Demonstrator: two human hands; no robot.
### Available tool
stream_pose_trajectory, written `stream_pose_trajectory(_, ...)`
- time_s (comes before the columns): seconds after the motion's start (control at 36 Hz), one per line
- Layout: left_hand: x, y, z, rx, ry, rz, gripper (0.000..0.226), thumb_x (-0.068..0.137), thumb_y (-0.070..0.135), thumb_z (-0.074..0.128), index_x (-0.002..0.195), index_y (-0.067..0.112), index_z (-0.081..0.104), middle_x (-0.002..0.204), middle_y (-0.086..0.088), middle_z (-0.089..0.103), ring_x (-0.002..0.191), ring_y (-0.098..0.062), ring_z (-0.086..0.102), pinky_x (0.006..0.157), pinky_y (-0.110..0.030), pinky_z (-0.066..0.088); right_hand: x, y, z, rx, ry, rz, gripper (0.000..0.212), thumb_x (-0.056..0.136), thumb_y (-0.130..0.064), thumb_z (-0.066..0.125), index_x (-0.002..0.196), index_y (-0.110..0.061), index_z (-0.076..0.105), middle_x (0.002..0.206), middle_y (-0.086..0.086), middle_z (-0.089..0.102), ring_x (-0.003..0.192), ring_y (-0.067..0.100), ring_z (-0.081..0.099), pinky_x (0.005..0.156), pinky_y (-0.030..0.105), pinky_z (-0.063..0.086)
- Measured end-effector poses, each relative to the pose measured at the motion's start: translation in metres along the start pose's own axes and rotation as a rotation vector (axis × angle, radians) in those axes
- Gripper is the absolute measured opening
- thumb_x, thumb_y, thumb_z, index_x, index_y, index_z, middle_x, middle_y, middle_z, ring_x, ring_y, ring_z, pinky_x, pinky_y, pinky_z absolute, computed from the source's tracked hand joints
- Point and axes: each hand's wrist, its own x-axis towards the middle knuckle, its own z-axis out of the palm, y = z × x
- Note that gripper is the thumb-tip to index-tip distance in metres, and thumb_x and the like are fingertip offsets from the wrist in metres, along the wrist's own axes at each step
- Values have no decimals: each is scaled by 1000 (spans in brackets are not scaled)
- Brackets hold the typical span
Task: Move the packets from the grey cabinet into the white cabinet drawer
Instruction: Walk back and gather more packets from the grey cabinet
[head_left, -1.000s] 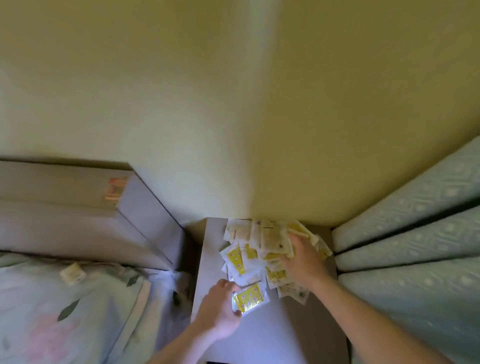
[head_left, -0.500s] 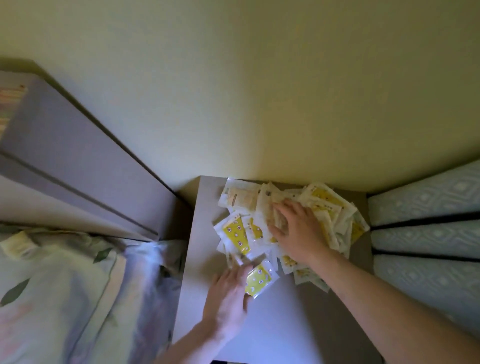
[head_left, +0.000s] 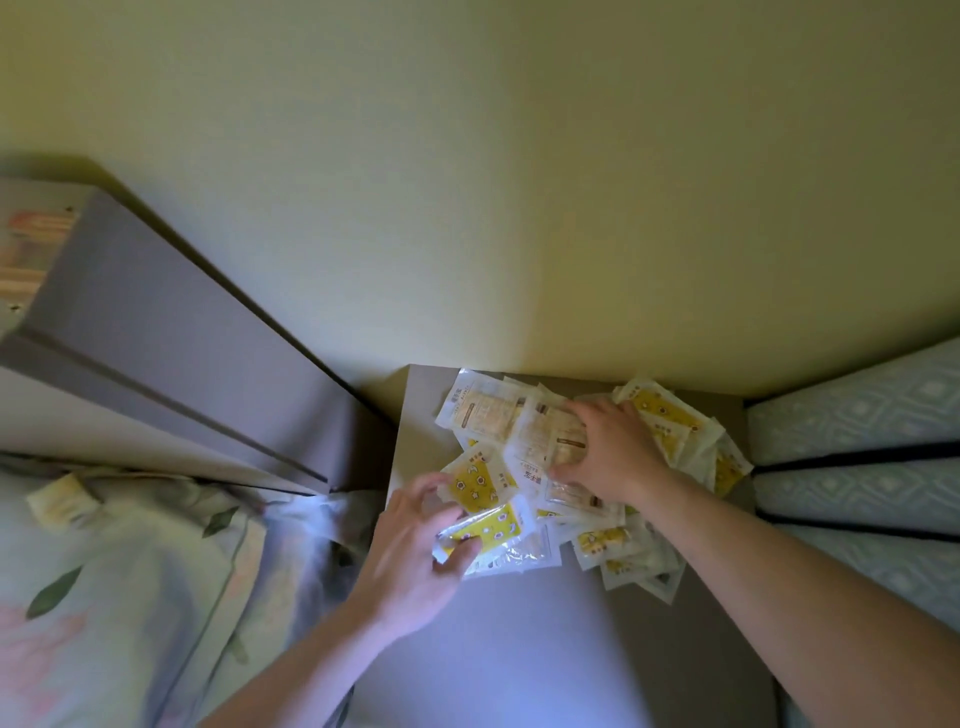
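Several white and yellow packets (head_left: 483, 415) lie in a loose heap on top of the grey cabinet (head_left: 519, 649), against the wall. My left hand (head_left: 415, 566) pinches a yellow packet (head_left: 493, 530) at the heap's near left edge, thumb under it and fingers curled over it. My right hand (head_left: 613, 452) lies on the middle of the heap, fingers curled round a clump of pale packets (head_left: 545, 447). The white cabinet drawer is not in view.
A grey headboard (head_left: 171, 364) runs along the left, with floral bedding (head_left: 130, 597) below it. One stray packet (head_left: 62, 501) lies on the bedding. Patterned pale blue cushions (head_left: 857, 467) border the cabinet on the right. A plain wall (head_left: 519, 182) stands behind.
My left hand went from lying beside the yellow packet to pinching it and lifting its edge. My right hand slid further into the heap and curled round packets. The camera has come closer.
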Motion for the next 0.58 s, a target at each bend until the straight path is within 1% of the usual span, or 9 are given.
stream_pose_trajectory(0.06,9,1,0,39,-33,-13,21,83,52,66,84,31,67,141,18,39,124,-12,43,101,-31,41,1,0,-1,-41,19,6,92,68,-64,79,144,-28,43,145,-3,47,131,28,39,107,41,38)
stream_pose_trajectory(0.11,17,4,1,84,-83,-36,19,84,49,70,84,30,67,147,14,37,128,-15,40,107,-35,37,0,1,-1,-58,24,12,91,66,-66,79,142,-28,45,144,-4,49,131,27,39,107,43,36)
stream_pose_trajectory(0.22,25,11,4,97,-151,-91,20,86,48,72,97,32,72,154,13,29,139,-14,29,113,-34,28,1,3,-2,-67,31,18,96,66,-70,77,146,-29,42,148,-4,45,135,26,35,110,47,30)
stream_pose_trajectory(0.36,28,8,10,76,-137,-186,21,84,47,77,97,32,73,162,6,23,146,-19,23,115,-28,22,6,1,-3,-15,23,43,101,66,-69,78,150,-31,35,150,-5,46,139,26,32,113,47,26)
stream_pose_trajectory(0.42,29,6,11,63,-135,-226,21,83,45,78,99,31,74,163,3,23,147,-19,22,113,-24,23,8,1,-3,-5,24,56,100,65,-69,78,148,-31,38,147,-4,49,138,27,33,113,48,24)
stream_pose_trajectory(0.44,29,6,12,64,-132,-233,21,83,42,79,100,30,74,161,2,26,146,-19,23,113,-24,27,8,1,-3,4,26,62,97,65,-69,78,146,-30,41,146,-4,50,137,27,34,113,48,24)
stream_pose_trajectory(0.47,29,6,12,60,-125,-237,22,83,40,80,101,29,74,157,0,32,144,-20,26,112,-27,33,9,2,-3,16,32,67,94,65,-69,79,144,-30,44,144,-5,52,137,26,35,113,47,24)
stream_pose_trajectory(0.53,30,6,13,37,-86,-248,22,82,35,81,101,27,74,143,0,46,133,-20,38,105,-34,44,7,2,-4,39,65,68,85,67,-65,80,137,-29,50,139,-6,56,134,24,39,110,45,25)
stream_pose_trajectory(0.58,31,6,13,34,-24,-245,23,82,31,82,102,24,74,124,5,56,117,-16,50,99,-31,46,3,4,-5,80,113,56,72,69,-60,81,129,-27,57,131,-7,60,128,23,44,107,42,27)
